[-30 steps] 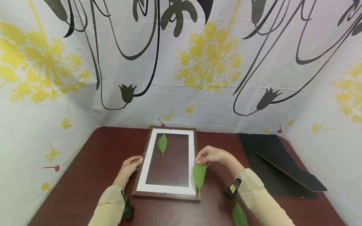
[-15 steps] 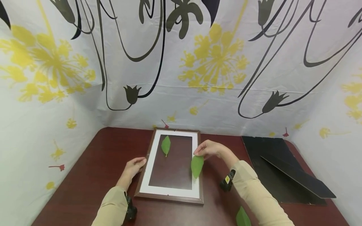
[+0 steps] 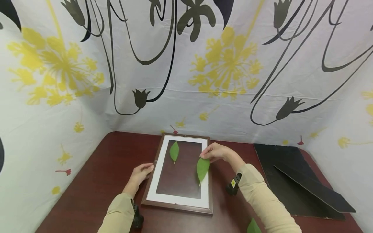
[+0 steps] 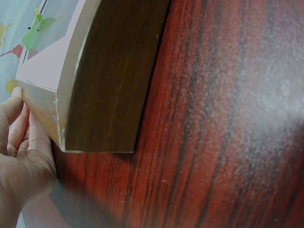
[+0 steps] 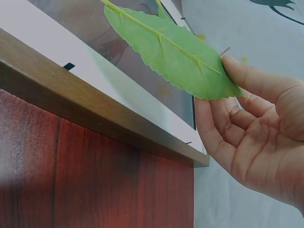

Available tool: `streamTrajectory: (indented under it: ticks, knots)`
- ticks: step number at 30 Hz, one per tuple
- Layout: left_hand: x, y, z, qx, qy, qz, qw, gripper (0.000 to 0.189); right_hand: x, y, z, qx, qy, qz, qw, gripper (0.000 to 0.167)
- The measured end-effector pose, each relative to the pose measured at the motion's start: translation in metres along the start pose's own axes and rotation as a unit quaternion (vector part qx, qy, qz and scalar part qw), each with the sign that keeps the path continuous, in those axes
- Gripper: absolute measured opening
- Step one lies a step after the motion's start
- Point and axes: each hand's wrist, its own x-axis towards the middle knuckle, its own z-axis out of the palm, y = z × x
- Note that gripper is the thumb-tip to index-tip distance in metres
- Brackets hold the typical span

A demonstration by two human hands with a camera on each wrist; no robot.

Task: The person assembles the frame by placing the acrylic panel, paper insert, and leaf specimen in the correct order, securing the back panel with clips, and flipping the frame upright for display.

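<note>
A brown wooden picture frame (image 3: 177, 208) with a white mat border lies on the table, its dark middle glossy. On that middle, near the upper left corner, rests a green leaf (image 3: 174, 151). My left hand (image 3: 140, 176) holds the frame's left side, thumb on the edge, fingers bent against the side in the left wrist view. Thumb and fingertips of my right hand (image 3: 218, 152) pinch a second green leaf (image 5: 166, 52) at its broad end. This leaf hangs over the right side of the mat, its stem pointing down and toward me.
A third green leaf (image 3: 253, 226) lies by the right forearm, partly cut off. Black boards (image 3: 271, 158) lie at the table's right, one (image 3: 314, 189) tilted up over another. A printed cloth (image 3: 163, 113) stands behind the dark red table (image 3: 93, 174) and along its sides.
My right hand has moved a little up and left relative to the frame, bringing the leaf from the frame's right edge over the mat. My left hand stays at the frame.
</note>
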Motion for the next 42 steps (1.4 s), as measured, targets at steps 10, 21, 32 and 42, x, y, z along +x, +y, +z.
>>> streamTrajectory:
  ticks: [10,21,32,42]
  knots:
    - [0.0,0.001,0.001,-0.008,0.005,0.003,1.0,0.04,0.012,-0.012,-0.002,-0.021,-0.004,0.003,0.9998,0.026]
    - [-0.001,0.001,-0.002,-0.007,0.012,0.006,0.9999,0.039,0.034,-0.027,-0.001,-0.038,-0.007,0.005,0.9993,0.029]
    - [0.002,0.002,0.001,-0.02,0.016,-0.004,0.9997,0.039,0.051,-0.025,-0.004,-0.036,0.007,0.035,0.9987,0.03]
    - [0.004,0.0,0.0,-0.025,0.019,-0.002,0.9995,0.038,0.063,-0.023,-0.004,-0.025,0.031,0.045,0.9982,0.032]
